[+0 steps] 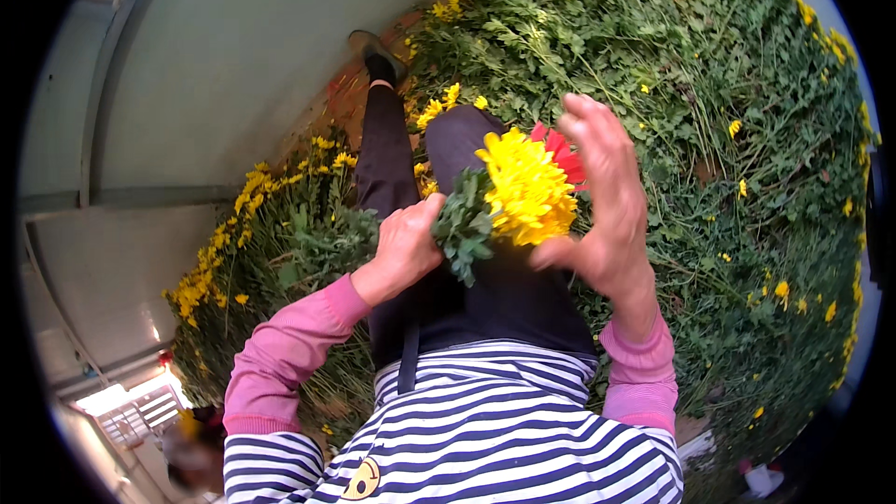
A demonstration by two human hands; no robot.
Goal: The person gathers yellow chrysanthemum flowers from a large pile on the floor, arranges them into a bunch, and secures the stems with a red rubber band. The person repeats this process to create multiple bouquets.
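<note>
My left hand (407, 241) is closed around the leafy stems of a bunch of yellow chrysanthemums (525, 189), held above my lap. Its flower heads are packed together and point right, with green leaves (464, 224) between them and my fist. At the right of the blooms, my right hand (609, 201) is slightly blurred, with thumb and fingers spread apart. Something red with pointed strips (564, 157) shows between the blooms and that hand; I cannot tell exactly what it is.
A large heap of cut leafy stems (709, 112) spreads on my right, yellow blooms along its far edge. Another pile with yellow flowers (201, 280) lies on my left, beside a pale wall (243, 47). My shod foot (378, 54) is ahead; a blurred dark shape (196, 453) is at lower left.
</note>
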